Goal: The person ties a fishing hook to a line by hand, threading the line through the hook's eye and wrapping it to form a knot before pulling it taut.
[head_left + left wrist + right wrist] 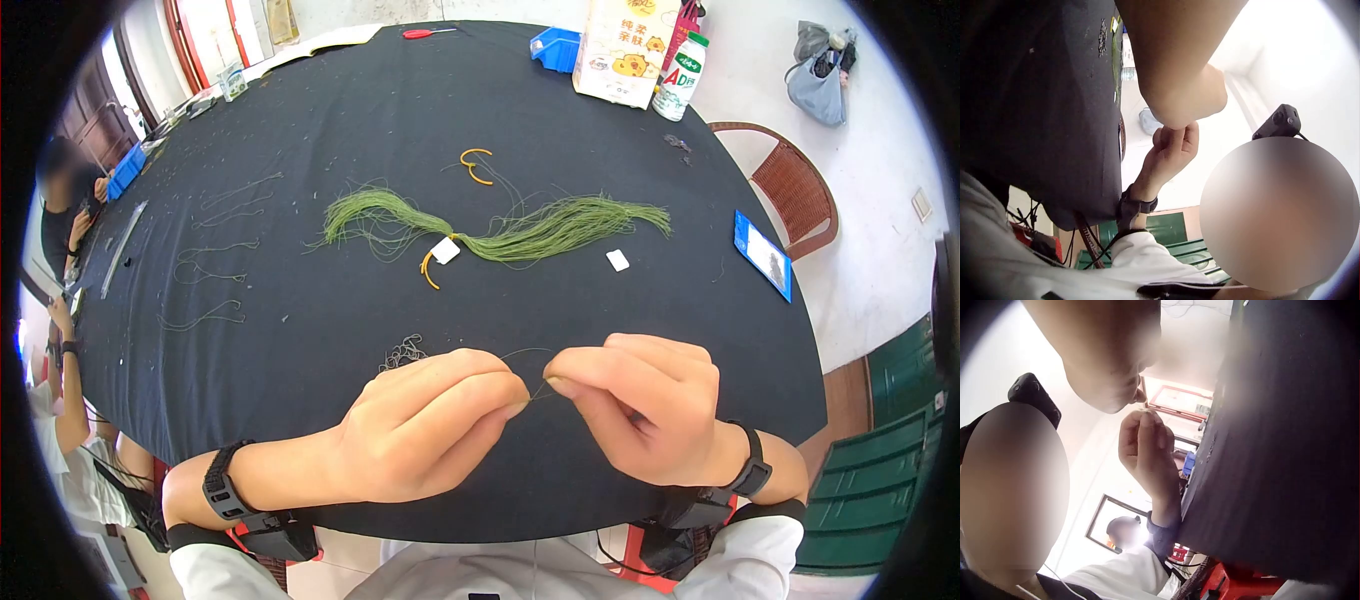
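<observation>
A thin green strand (527,351) runs in a small loop between the two hands in the head view. The left hand (432,425) pinches it between thumb and curled fingers. Close on its right, the right hand (645,408) pinches the strand at thumb and forefinger. A narrow gap parts the fingertips, and both hands are raised over the near part of the black table. The wrist views show the hands (1172,150) (1147,450) from the side; the strand cannot be made out there.
Beyond the hands lies a tied green thread bundle (560,228), with white tags (617,260) and orange rings (476,166). Loose strands (210,265) lie left, a tangled clump (405,351) behind the left hand, a blue packet (763,256) right. A bottle (681,78) stands at the back; people sit left.
</observation>
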### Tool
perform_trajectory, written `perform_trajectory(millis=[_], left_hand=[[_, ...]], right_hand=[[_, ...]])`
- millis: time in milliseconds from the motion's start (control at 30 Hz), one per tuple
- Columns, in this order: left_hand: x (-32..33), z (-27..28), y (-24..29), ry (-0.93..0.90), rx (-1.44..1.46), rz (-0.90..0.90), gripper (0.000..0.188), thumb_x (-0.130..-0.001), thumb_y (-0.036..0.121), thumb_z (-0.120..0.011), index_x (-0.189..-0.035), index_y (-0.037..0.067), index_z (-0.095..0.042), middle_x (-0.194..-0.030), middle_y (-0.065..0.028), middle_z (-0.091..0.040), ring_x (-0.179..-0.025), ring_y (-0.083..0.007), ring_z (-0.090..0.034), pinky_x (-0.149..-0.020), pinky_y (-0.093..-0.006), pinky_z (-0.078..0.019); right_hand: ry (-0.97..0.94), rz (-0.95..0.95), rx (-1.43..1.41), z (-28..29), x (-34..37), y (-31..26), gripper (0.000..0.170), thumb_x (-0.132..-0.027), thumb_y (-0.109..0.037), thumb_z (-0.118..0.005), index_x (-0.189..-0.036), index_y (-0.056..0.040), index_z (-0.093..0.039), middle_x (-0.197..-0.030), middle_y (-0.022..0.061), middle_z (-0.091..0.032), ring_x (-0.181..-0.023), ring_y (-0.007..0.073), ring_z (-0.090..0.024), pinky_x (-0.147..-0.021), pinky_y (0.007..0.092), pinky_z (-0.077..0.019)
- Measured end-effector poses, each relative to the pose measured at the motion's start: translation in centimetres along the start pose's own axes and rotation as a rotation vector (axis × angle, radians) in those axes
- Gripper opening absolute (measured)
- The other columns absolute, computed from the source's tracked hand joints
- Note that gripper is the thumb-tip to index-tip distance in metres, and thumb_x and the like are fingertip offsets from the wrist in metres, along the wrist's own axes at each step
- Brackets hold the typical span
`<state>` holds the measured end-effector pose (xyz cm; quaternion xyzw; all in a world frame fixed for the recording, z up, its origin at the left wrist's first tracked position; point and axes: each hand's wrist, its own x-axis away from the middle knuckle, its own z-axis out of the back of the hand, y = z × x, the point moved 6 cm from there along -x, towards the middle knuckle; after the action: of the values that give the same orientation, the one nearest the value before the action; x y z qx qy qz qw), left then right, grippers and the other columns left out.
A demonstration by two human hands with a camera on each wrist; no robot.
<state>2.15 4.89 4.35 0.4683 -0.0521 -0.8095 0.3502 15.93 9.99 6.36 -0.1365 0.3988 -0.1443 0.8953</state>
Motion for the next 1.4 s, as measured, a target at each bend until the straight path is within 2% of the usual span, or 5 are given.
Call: perform_trajectory(millis=[700, 900, 1000, 1200, 1400], left_hand=[[-0.2, 0.8, 0.2, 0.08, 0.092, 0.082, 0.019, -0.07, -0.013, -0.063, -0.087, -0.004, -0.06, -0.081, -0.0135, -0.063, -0.071, -0.0204, -0.062, -0.061, -0.0271, -0.0498], [-0.3, 0.9, 0.6, 0.099, -0.03, -0.018, 0.018, -0.069, -0.014, -0.063, -0.086, -0.006, -0.06, -0.079, -0.0153, -0.062, -0.067, -0.0203, -0.062, -0.054, -0.026, -0.0499], [-0.3, 0.8, 0.9, 0.112, -0.062, -0.058, 0.019, -0.068, -0.014, -0.064, -0.085, -0.007, -0.061, -0.078, -0.016, -0.062, -0.063, -0.0203, -0.062, -0.052, -0.0254, -0.0495], [0.0, 0.3, 1.0, 0.12, -0.198, -0.162, 0.024, -0.065, -0.011, -0.063, -0.088, -0.01, -0.058, -0.079, -0.0149, -0.059, -0.064, -0.0241, -0.06, -0.053, -0.0302, -0.0523], [0.2, -0.2, 0.8, 0.048, -0.175, -0.203, 0.026, -0.063, -0.008, -0.063, -0.088, -0.01, -0.058, -0.079, -0.0154, -0.058, -0.064, -0.0245, -0.06, -0.053, -0.0307, -0.0522]], right_hand=[[-0.201, -0.405, -0.608, -3.3, 1.4, 1.9, 0.014, -0.083, -0.004, -0.064, -0.097, -0.002, -0.067, -0.068, 0.009, -0.062, -0.05, 0.0116, -0.053, -0.045, 0.025, -0.0387], [-0.139, -0.083, -0.334, -2.6, 0.9, 0.3, 0.017, -0.076, 0.0, -0.067, -0.092, -0.0031, -0.065, -0.063, 0.007, -0.058, -0.051, 0.0194, -0.057, -0.045, 0.03, -0.0433], [-0.037, 0.029, -0.214, -2.2, 0.7, -0.8, 0.021, -0.068, 0.005, -0.068, -0.088, -0.0012, -0.069, -0.054, 0.0049, -0.048, -0.041, 0.0164, -0.045, -0.038, 0.0267, -0.0339], [-0.028, 0.086, -0.075, -2.3, 1.3, -1.5, 0.024, -0.064, 0.006, -0.069, -0.087, 0.0004, -0.067, -0.053, 0.0021, -0.044, -0.04, 0.0135, -0.043, -0.036, 0.0255, -0.0318], [-0.103, 0.201, 0.152, -0.7, 1.1, -2.9, 0.029, -0.067, -0.006, -0.062, -0.094, 0.0019, -0.063, -0.061, 0.0033, -0.047, -0.047, 0.0125, -0.05, -0.039, 0.0259, -0.0416]])
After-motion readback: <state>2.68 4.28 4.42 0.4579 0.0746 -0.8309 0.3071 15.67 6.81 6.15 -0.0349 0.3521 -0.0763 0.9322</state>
